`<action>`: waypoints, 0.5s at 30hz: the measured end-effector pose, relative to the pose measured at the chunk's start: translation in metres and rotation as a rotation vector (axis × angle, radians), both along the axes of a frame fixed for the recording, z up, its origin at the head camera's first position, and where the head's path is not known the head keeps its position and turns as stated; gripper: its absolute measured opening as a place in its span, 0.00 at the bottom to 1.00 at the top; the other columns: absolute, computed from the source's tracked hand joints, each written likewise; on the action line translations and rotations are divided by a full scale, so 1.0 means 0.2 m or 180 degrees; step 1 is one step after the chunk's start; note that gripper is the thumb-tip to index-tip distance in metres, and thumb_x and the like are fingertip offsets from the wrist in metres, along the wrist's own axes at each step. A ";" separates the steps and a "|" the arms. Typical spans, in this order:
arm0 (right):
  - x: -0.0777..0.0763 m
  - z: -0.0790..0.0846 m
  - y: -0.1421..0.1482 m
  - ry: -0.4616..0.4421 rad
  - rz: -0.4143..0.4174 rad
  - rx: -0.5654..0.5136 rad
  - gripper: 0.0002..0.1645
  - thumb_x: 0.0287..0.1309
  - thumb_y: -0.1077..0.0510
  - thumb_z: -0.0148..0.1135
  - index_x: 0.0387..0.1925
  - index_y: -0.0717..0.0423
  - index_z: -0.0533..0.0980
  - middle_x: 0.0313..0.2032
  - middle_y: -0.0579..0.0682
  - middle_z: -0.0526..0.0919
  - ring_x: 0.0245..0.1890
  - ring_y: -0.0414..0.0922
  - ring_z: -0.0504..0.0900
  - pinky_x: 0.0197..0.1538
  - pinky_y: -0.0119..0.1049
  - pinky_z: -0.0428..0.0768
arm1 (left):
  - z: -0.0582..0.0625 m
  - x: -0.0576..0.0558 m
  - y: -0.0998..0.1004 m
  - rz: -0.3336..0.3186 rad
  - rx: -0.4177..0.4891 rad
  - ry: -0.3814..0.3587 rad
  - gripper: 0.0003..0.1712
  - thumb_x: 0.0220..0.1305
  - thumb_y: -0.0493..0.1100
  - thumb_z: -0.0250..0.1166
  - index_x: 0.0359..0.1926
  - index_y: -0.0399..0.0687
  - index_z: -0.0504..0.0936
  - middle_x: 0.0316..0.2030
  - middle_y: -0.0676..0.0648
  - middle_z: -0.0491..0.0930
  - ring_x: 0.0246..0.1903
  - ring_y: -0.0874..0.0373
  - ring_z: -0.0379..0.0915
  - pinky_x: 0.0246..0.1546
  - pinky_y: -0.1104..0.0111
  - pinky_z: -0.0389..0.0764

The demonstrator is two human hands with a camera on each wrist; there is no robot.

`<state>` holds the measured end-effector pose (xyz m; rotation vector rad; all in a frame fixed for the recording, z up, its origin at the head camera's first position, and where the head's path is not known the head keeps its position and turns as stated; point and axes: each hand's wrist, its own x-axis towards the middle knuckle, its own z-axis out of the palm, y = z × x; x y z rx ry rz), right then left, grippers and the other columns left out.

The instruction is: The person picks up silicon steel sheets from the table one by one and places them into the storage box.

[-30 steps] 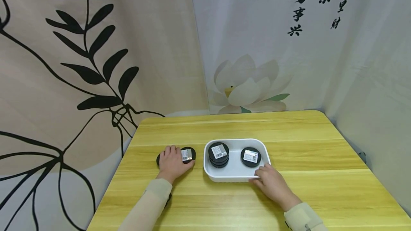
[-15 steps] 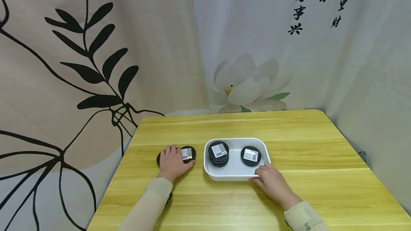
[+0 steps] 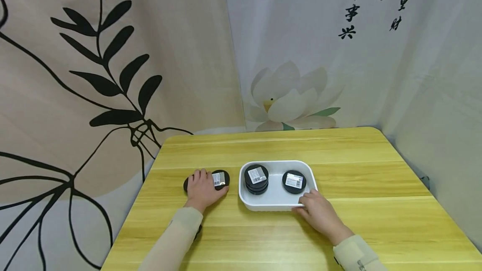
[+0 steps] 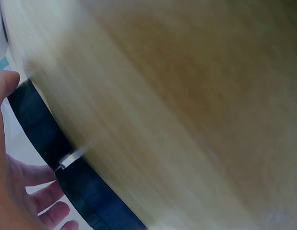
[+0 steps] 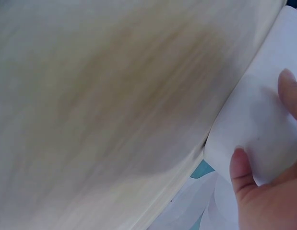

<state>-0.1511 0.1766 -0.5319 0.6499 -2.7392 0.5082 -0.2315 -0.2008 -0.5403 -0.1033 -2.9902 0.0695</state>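
Note:
My left hand (image 3: 203,191) lies over two flat, round black discs at the left of the table. One black disc (image 3: 220,179) carries a white barcode label; the other black disc (image 3: 185,185) is mostly hidden under the hand. In the left wrist view the thumb (image 4: 9,81) touches one end of the labelled disc's dark side, with fingers (image 4: 47,191) by the seam between the discs. My right hand (image 3: 320,216) grips the near right corner of a white tray (image 3: 273,208). Its thumb and a finger (image 5: 288,88) show against the tray's outer wall.
Inside the tray, a stack of black discs (image 3: 257,179) stands on the left and a single labelled disc (image 3: 294,182) lies on the right. The wooden table (image 3: 241,241) ends before a printed curtain (image 3: 188,53).
Both hands, the discs and the tray keep their places. Only the head view shifts very slightly.

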 end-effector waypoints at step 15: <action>0.00 0.00 0.00 -0.0037 -0.0014 0.0019 0.12 0.45 0.45 0.69 0.22 0.45 0.76 0.24 0.36 0.73 0.29 0.39 0.64 0.33 0.36 0.69 | 0.00 0.00 0.02 -0.0036 -0.0057 -0.0008 0.52 0.44 0.81 0.46 0.43 0.35 0.71 0.38 0.41 0.64 0.44 0.45 0.57 0.43 0.54 0.61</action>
